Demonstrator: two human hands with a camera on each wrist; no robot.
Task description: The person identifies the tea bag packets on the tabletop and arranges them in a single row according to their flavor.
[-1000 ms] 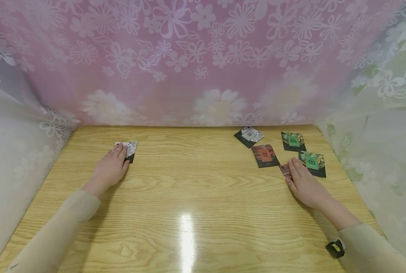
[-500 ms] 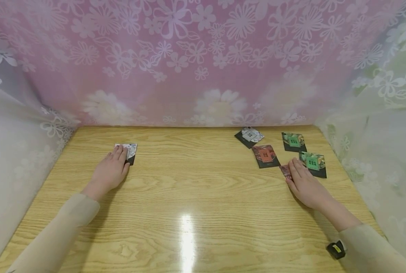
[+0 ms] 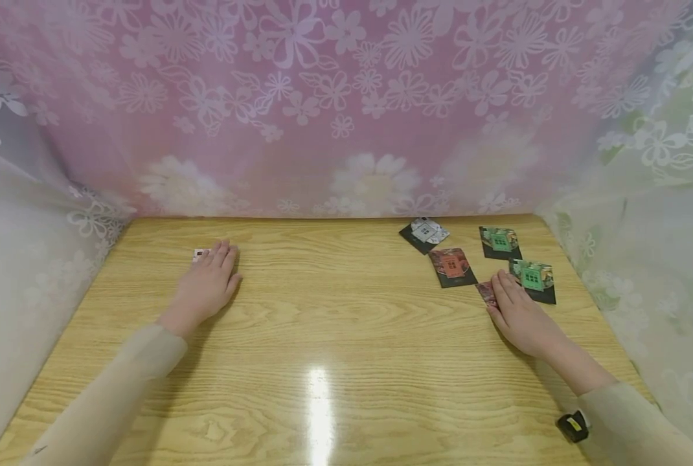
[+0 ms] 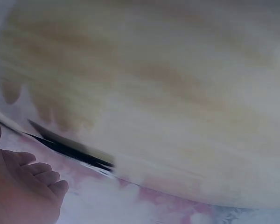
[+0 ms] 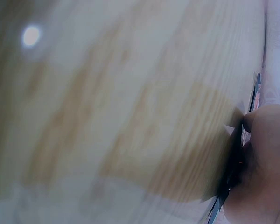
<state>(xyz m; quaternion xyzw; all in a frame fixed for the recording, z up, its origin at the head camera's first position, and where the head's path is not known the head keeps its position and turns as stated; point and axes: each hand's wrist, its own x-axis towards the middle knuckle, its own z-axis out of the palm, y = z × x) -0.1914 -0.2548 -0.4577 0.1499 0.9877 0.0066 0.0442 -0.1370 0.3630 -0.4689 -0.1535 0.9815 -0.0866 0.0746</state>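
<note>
My left hand [image 3: 203, 288] is over a small white-and-black printed packet [image 3: 199, 255] at the left of the table, with straight fingers hiding nearly all of it. In the left wrist view the packet [image 4: 70, 149] shows edge-on, with a gap between it and the hand's fingers [image 4: 44, 175]. On the right, my right hand [image 3: 524, 317] rests with extended fingers on a reddish packet [image 3: 486, 293], of which only a corner shows. Its fingertips are beside a green-and-black packet [image 3: 533, 278].
Behind the right hand lie another green packet [image 3: 500, 242], a red-and-black packet [image 3: 453, 267] and a white-and-black packet [image 3: 424, 233]. A small black object with a yellow mark [image 3: 572, 426] is by the right sleeve. Floral cloth [image 3: 346, 129] borders the wooden table [image 3: 323, 323].
The left hand has shifted a little to the right and now covers most of the white-and-black packet, which showed more before. The right hand has stayed in place.
</note>
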